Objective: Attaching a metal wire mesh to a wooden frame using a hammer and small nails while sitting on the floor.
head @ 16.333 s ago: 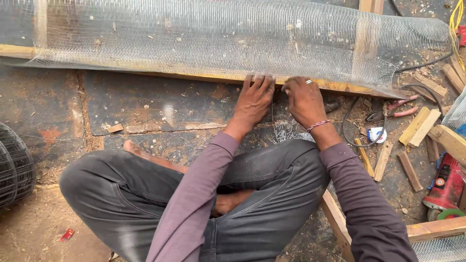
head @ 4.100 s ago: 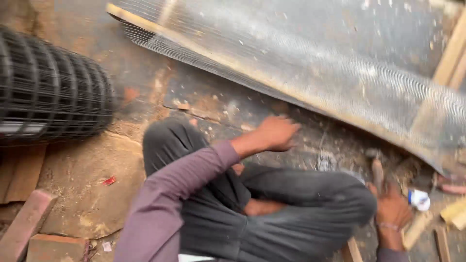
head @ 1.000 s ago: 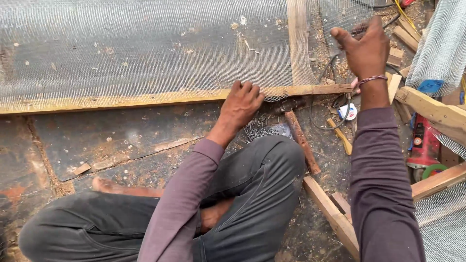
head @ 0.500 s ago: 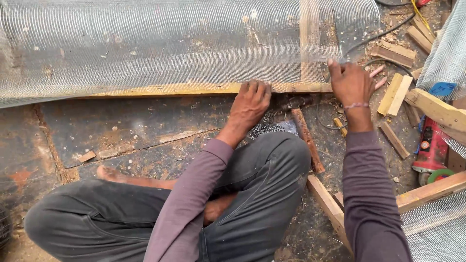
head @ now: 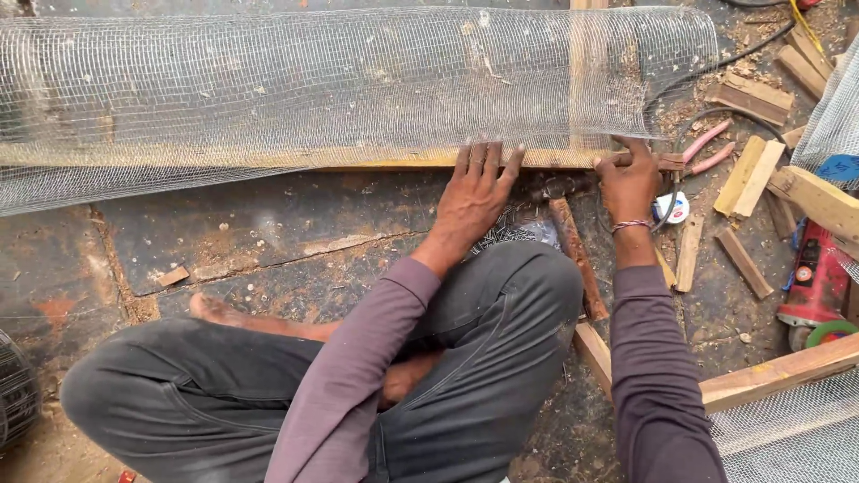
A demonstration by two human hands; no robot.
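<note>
Looking down through the head camera, I see my two hands at the lower edge of a long sheet of fine wire mesh (head: 340,98), which lies curved like a low tunnel across the top of the picture. Under this edge runs a pale wooden strip (head: 403,161) from left to right, and the mesh edge rests on it.

My left hand (head: 474,192) lies flat, with the fingers (head: 488,159) spread apart and pressing down on the mesh edge and the strip; it is not closed on anything. My right hand (head: 629,183) is just beside it to the right, with the fingers curled onto the mesh edge where the strip meets an upright wooden bar (head: 586,80). I cannot tell if it pinches the mesh or only pushes on it.

Between the hands, on the dark floor, lies a hammer (head: 573,241) with a rusty brown handle, its head near the strip. Beside its head is a small heap of nails (head: 506,228), close to my bent knee. To the right of my right hand are pliers with pink handles (head: 711,150), a small white roll of tape (head: 676,207), several short wood offcuts (head: 752,174) and a red power tool (head: 810,282). A black cable (head: 707,116) curves over the ground there.
</note>
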